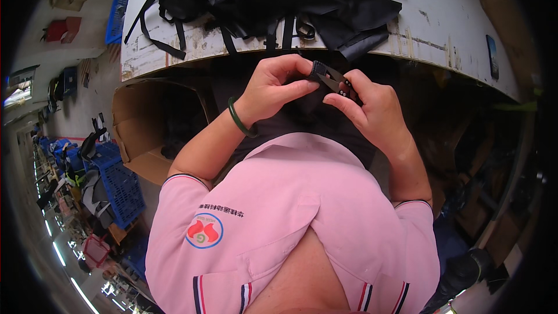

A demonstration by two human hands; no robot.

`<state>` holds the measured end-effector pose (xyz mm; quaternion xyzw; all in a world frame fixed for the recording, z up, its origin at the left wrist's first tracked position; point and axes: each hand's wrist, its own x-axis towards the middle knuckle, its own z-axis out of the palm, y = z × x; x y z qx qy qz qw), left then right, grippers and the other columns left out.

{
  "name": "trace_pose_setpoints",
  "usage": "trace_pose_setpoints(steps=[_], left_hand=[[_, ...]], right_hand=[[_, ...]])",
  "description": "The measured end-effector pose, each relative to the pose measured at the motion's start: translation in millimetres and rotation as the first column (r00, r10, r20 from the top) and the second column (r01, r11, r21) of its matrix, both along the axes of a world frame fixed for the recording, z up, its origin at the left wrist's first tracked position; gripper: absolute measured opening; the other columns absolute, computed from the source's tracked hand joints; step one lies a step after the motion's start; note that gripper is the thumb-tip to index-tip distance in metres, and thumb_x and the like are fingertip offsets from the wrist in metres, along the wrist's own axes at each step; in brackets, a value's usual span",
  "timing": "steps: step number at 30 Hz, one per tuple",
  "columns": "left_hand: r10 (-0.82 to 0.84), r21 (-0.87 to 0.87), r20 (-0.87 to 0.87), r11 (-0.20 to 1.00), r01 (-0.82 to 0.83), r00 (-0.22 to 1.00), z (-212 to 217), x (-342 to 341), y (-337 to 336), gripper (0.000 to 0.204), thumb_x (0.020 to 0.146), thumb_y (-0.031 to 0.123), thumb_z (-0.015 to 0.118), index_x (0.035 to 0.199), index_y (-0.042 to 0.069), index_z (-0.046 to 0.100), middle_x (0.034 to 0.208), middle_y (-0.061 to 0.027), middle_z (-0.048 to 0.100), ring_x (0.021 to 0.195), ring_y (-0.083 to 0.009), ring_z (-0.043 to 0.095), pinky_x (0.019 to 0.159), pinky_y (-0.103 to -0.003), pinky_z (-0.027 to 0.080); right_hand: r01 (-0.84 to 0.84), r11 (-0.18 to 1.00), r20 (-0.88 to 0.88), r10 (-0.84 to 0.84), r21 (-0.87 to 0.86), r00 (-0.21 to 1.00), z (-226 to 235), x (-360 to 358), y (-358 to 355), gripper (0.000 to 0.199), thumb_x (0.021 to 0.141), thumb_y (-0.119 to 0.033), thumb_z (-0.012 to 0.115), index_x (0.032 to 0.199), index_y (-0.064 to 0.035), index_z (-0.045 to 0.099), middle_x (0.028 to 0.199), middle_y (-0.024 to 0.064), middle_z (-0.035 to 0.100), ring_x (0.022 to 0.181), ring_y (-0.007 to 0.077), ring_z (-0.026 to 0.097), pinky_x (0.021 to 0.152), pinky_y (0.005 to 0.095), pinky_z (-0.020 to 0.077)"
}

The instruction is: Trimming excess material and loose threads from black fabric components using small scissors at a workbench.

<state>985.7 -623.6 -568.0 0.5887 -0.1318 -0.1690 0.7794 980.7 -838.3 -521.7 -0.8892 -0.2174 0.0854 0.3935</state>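
In front of my chest my left hand [276, 86] pinches a small black piece of strap [317, 71] between thumb and fingers, a green bangle at its wrist. My right hand [375, 107] is closed around a pair of thread snips [332, 79], whose blades point left and reach the strap's edge. Whether the blades touch the strap, I cannot tell. Just beyond both hands, a heap of black fabric pieces with straps [279, 3] lies on the worn white table [433, 29], several straps hanging over its near edge.
A phone [493, 57] lies at the table's right end. Below its left side stands an open cardboard box [136, 122]. Blue plastic crates [119, 180] are stacked farther left, and another blue crate [121, 6] stands against the table's left end.
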Motion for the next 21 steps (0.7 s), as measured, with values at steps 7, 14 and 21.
trace_pose_setpoints(steps=[7, 14, 21], left_hand=[[0.023, 0.823, -0.172, 0.553, 0.131, 0.985, 40, -35, 179, 0.014, 0.074, 0.005, 0.063, 0.084, -0.001, 0.057, 0.083, -0.0019, 0.060, 0.078, -0.0070, 0.052, 0.070, -0.022, 0.043], [0.067, 0.934, -0.307, -0.170, 0.314, 0.949, 37, -118, 259, 0.041, 0.071, 0.028, 0.075, 0.101, 0.003, 0.063, 0.102, -0.0161, 0.063, 0.095, -0.0287, 0.061, 0.083, -0.035, 0.049], [0.110, 0.721, 0.520, 0.475, -0.504, 0.847, -6, -12, 126, 0.050, 0.076, 0.017, 0.073, 0.121, 0.007, 0.052, 0.122, -0.0135, 0.050, 0.104, -0.0307, 0.054, 0.089, -0.035, 0.046]], right_hand=[[0.238, 0.964, -0.063, -0.232, 0.121, 0.971, -38, 51, -27, 0.025, 0.087, -0.024, 0.061, 0.100, -0.0042, 0.051, 0.082, 0.0163, 0.062, 0.074, 0.0313, 0.062, 0.065, 0.0359, 0.0461], [0.274, 0.958, 0.085, -0.267, -0.085, 0.960, -75, 135, 3, 0.030, 0.082, -0.026, 0.066, 0.104, -0.0080, 0.055, 0.084, 0.0141, 0.066, 0.078, 0.0317, 0.064, 0.068, 0.0382, 0.0486], [0.248, 0.968, 0.169, -0.237, -0.048, 0.957, -42, 128, 25, 0.023, 0.082, -0.027, 0.067, 0.087, -0.0053, 0.062, 0.073, 0.0112, 0.064, 0.069, 0.0298, 0.061, 0.061, 0.0353, 0.0462]])
